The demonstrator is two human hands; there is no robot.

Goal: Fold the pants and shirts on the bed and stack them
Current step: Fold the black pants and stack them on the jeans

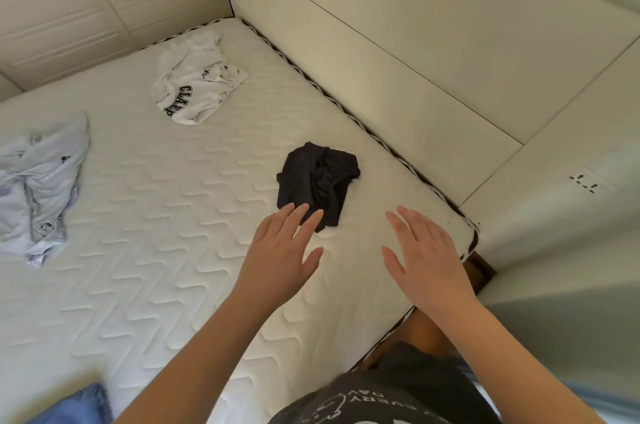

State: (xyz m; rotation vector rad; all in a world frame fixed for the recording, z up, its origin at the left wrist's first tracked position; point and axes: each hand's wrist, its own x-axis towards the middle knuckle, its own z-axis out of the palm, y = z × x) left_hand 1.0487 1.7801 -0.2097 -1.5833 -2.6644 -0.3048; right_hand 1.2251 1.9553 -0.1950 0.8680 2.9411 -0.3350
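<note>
The work surface is a bare quilted white mattress (166, 250) with a chevron stitch pattern and dark-and-white piping along its edge, set into a corner formed by cream padded panels (398, 52) on the far and right sides. Three unfolded garments lie well apart on it: a crumpled black garment (317, 179) near the right edge, a white shirt with black lettering (194, 91) toward the far corner, and a pale blue-grey garment (38, 181) at the left, with blue fabric (78, 404) at the near-left edge. The left hand (282, 257) and the right hand (427, 259) both extend flat with fingers spread, holding nothing, the left fingertips at the near edge of the black garment and the right hand beside it over bare mattress.
</note>
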